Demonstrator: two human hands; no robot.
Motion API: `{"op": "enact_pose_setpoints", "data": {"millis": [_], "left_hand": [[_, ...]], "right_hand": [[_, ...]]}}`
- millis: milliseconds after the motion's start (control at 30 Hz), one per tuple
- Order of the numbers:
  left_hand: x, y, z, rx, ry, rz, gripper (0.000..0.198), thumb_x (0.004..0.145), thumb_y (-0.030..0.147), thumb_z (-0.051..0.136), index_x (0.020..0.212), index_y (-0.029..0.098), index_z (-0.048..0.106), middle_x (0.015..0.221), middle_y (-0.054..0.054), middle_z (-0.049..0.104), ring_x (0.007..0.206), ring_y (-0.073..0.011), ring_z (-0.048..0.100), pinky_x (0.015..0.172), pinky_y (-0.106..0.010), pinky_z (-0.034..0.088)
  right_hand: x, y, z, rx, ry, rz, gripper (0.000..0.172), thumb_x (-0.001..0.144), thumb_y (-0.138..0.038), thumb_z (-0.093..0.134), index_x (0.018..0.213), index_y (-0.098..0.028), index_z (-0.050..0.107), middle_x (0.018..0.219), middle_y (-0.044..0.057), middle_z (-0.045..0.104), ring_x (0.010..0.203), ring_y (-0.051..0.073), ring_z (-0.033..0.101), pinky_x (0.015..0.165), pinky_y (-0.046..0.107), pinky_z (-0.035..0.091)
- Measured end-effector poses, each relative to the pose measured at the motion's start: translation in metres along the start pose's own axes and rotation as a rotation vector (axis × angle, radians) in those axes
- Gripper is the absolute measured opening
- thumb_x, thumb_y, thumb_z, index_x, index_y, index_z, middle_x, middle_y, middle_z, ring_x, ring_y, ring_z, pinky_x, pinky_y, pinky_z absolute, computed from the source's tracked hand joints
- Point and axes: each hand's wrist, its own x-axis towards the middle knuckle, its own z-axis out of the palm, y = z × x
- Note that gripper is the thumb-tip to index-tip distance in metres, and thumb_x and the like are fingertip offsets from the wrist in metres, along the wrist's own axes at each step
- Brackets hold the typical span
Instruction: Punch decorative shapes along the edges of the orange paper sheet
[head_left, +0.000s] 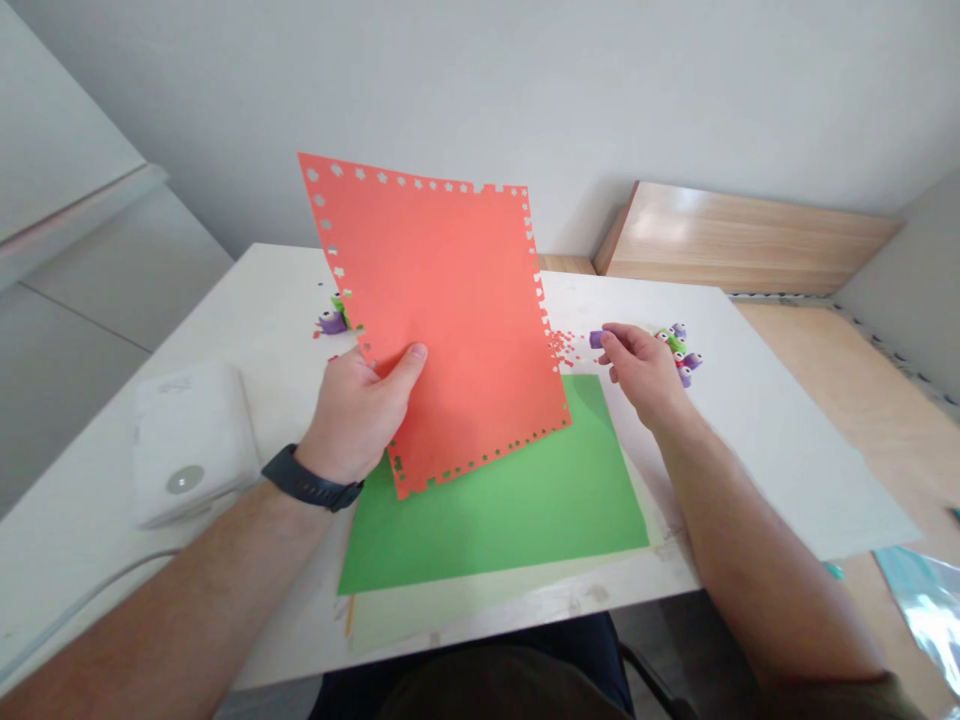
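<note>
My left hand (360, 410) is closed on the lower left edge of an orange-red paper sheet (450, 300) and holds it up, tilted, above the table. Small shapes are punched out along all its edges. My right hand (641, 370) pinches a small purple punch (596, 340) just right of the sheet, over a scatter of orange-red paper bits (562, 345). A green sheet (517, 500) lies flat on the white table (787, 440) under the raised sheet, on top of a pale sheet (450, 600).
More small purple and green punches (682, 350) lie behind my right hand, and others (334, 318) sit at the far left behind the raised sheet. A white box-shaped device (191, 440) with a cable stands at the left. A wooden board (742, 240) leans by the wall.
</note>
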Motion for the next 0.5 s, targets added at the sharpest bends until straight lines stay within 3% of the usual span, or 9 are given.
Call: {"op": "enact_pose_setpoints", "data": {"millis": [200,500], "left_hand": [[-0.001,0.003,0.001,-0.018,0.004,-0.008,0.044,0.093,0.037,0.075,0.133,0.018,0.074,0.142,-0.01,0.072,0.133,-0.0283,0.066,0.122,-0.046,0.046],[0.0,0.0,-0.001,-0.004,-0.011,-0.015,0.041,0.093,0.038,0.074,0.129,0.019,0.075,0.141,-0.01,0.072,0.131,-0.0284,0.067,0.122,-0.046,0.045]], "right_hand": [[-0.003,-0.013,0.004,0.301,-0.05,0.21,0.035,0.09,-0.054,0.066,0.091,-0.02,0.073,0.091,0.008,0.072,0.067,0.015,0.061,0.048,0.026,0.041],[-0.005,-0.022,0.006,0.462,-0.143,0.302,0.039,0.09,-0.058,0.064,0.083,-0.02,0.065,0.082,0.008,0.07,0.059,0.015,0.055,0.046,0.027,0.037]]}}
